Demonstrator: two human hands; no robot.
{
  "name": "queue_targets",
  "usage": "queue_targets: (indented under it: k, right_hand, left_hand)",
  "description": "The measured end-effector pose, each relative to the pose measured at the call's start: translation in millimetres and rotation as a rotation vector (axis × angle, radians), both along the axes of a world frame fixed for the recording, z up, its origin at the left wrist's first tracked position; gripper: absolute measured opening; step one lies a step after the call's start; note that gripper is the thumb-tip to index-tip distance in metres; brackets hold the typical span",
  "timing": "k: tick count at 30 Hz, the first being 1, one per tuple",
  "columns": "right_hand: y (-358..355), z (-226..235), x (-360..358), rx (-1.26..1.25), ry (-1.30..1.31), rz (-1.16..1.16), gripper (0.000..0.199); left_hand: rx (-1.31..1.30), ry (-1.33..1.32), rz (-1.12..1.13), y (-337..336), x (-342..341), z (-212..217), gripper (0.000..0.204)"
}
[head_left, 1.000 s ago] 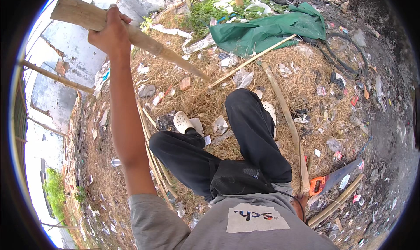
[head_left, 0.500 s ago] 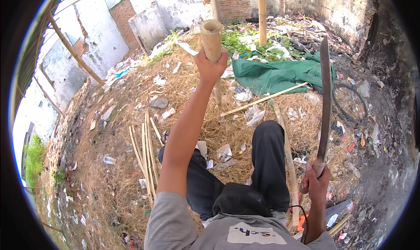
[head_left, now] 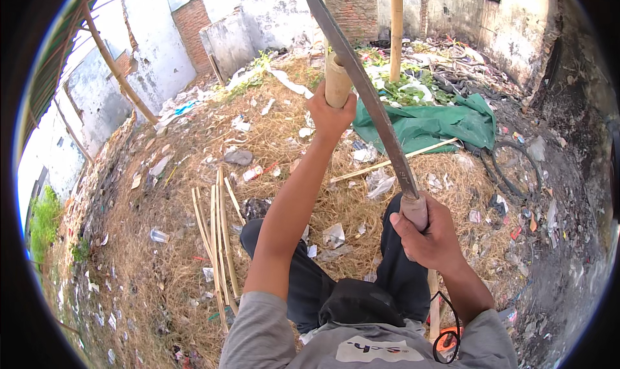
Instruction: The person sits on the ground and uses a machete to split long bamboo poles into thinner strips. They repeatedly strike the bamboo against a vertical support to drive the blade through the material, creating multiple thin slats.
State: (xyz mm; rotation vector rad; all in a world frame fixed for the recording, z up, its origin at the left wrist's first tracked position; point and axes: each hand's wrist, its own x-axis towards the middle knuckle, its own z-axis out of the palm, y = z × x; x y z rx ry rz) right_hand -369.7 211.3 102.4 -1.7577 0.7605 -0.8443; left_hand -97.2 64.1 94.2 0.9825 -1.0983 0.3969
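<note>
**Bamboo piece and long blade, both in hand, over a straw-strewn yard**

Item 1: left hand [head_left: 330, 114], arm stretched forward and up, fingers wrapped tight around a short bamboo piece [head_left: 336, 79]. The piece stands nearly upright, held well away from the body, which by my reading keeps the trunk and legs out of the blade's path.

Item 2: right hand [head_left: 429, 230], clenched around the pale handle of a long machete [head_left: 361, 84]. The dark blade runs up and to the left, its upper part crossing in front of the top of the bamboo piece; whether edge and bamboo touch cannot be told.

Item 3: the person's legs in dark trousers [head_left: 394, 265], stretched out on the ground below both arms.

Item 4: a bundle of thin split bamboo strips [head_left: 219, 240], lying together on the straw to the left of the legs.

Item 5: a green tarpaulin [head_left: 426, 123], crumpled beyond the hands, near an upright bamboo pole [head_left: 396, 26].

Item 6: scattered paper and plastic litter across the dry straw [head_left: 161, 253].
</note>
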Motion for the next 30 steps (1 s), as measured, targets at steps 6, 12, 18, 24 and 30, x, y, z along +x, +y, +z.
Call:
queue_targets:
  k: [6, 12, 18, 24, 30]
  right_hand:
    - [0, -4, 1, -0.112, 0.05, -0.046, 0.024]
    - [20, 40, 2, -0.262, -0.249, -0.127, 0.016]
    - [-5, 6, 21, -0.303, -0.071, -0.164, 0.014]
    - [-16, -15, 16, -0.078, 0.177, 0.024, 0.019]
    - [-18, -36, 12, -0.099, 0.087, -0.001, 0.023]
  left_hand:
    - [-0.044, -0.001, 0.001, -1, 1, -1, 0.022]
    - [-0.028, 0.042, 0.004, 1, 5, -3, 0.022]
    - [0.018, 0.069, -0.009, 5, 2, -5, 0.025]
    - [-0.004, 0.088, -0.244, -7, 46, -76, 0.01]
    - [0.055, -0.006, -0.302, -7, 39, -67, 0.022]
